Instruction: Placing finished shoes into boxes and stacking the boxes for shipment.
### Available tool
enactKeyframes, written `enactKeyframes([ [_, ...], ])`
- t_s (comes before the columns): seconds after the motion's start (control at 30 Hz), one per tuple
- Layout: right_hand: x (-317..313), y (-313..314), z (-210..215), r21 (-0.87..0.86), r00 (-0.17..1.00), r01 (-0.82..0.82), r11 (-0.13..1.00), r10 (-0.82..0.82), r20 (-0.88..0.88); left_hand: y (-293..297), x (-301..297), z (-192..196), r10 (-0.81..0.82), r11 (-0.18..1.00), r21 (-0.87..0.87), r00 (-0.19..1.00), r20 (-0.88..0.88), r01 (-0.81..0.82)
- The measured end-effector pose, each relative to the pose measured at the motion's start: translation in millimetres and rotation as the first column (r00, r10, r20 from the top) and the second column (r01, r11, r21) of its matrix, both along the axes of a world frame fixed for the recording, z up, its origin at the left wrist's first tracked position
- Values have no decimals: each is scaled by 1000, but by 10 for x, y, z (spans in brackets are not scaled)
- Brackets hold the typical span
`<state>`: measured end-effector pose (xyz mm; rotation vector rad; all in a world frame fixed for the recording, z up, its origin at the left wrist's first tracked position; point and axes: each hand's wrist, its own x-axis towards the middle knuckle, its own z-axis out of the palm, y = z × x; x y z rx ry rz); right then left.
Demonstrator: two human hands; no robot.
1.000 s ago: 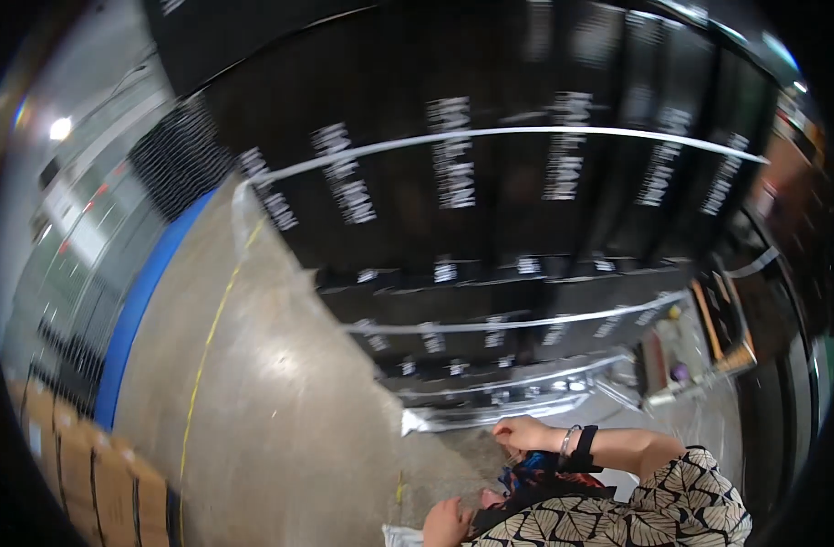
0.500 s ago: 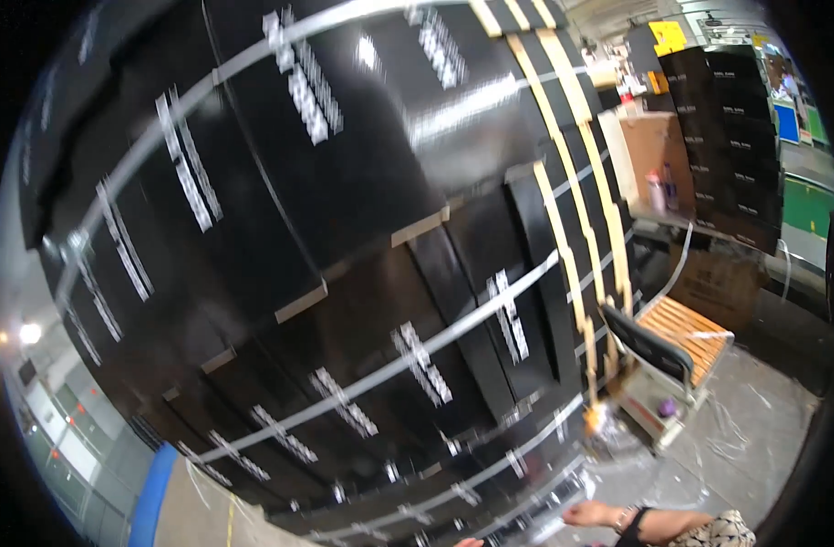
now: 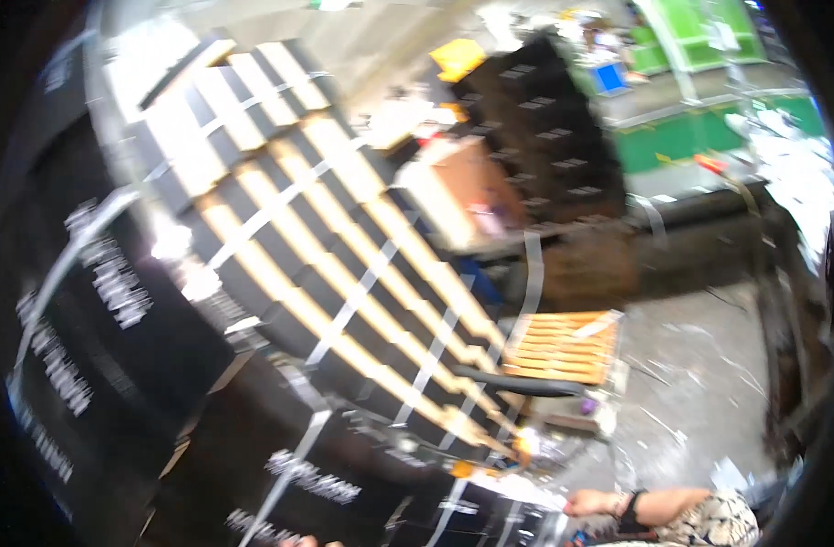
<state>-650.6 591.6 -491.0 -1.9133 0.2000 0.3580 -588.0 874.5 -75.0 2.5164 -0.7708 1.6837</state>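
A tall stack of black cartons with white printing fills the left, bound with pale straps. At the lower right my right hand, a dark band at its wrist, appears closed beside a whitish, shiny strip at the stack's lower edge. Blur hides what its fingers hold, if anything. Only a bit of my left hand shows at the bottom edge, in front of the cartons; its fingers cannot be made out.
A chair with an orange slatted seat and dark backrest stands right of the stack. Behind it are more black cartons, a brown board and a yellow object. White scraps lie on the grey floor.
My view has swung right, bringing the stack's side with its yellowish strips and the chair toward the middle. More of my left hand's fingers shows. My right hand stays low at the right.
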Motion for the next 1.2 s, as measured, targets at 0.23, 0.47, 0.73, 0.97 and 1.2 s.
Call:
enactKeyframes([
  [0.23, -572, -176, 428, 13, 894, 394, 919, -381, -235, -663, 337, -308, -123, 992, 17, 980, 155, 122],
  [0.47, -865, -140, 151, -94, 762, 581, 808, -581, -286, -1342, 352, -822, -666, 720, -41, 673, -322, 693],
  [0.73, -1666, -100, -435, -301, 491, 684, 664, -725, -483, -1936, 573, -1650, -429, 301, -48, 90, -899, 953],
  [0.97, -2378, 144, -546, -363, 234, 822, 440, -840, -489, -2477, 425, -2129, -293, 171, -80, -27, -956, 982],
  [1.2, -2725, -610, -1091, -582, 220, 713, 390, -913, -343, -3363, 154, -2418, -159, 96, -7, 9, -987, 995],
])
